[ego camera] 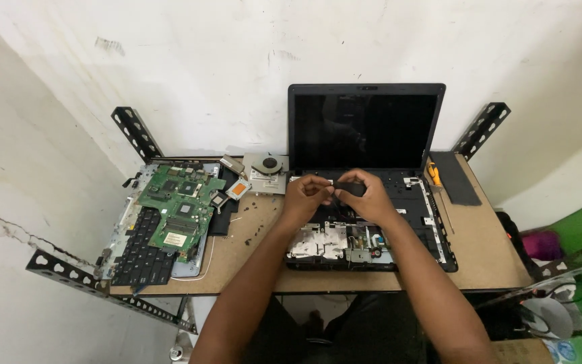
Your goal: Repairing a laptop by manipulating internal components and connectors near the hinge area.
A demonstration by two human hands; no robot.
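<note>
While two bare forearms reach up from the bottom edge, both hands meet over an opened laptop (pixel 399 222) whose keyboard has been removed, leaving metal plates and small parts exposed in its base. The left hand (pixel 304 194) and the right hand (pixel 370 197) each have fingers curled inward, pinching opposite ends of a small black part (pixel 349 188) held just above the laptop's base, near its hinge. The laptop sits at the middle of a brown wooden surface (pixel 250 249), its dark screen (pixel 365 130) upright against a white wall. Left of it lies a green circuit board (pixel 180 209) resting on a detached black keyboard (pixel 139 253). Farther back, a cooling fan (pixel 267 170) sits near the wall. Right of the laptop lie an orange-handled screwdriver (pixel 434 175) and a flat dark panel (pixel 456 176).
</note>
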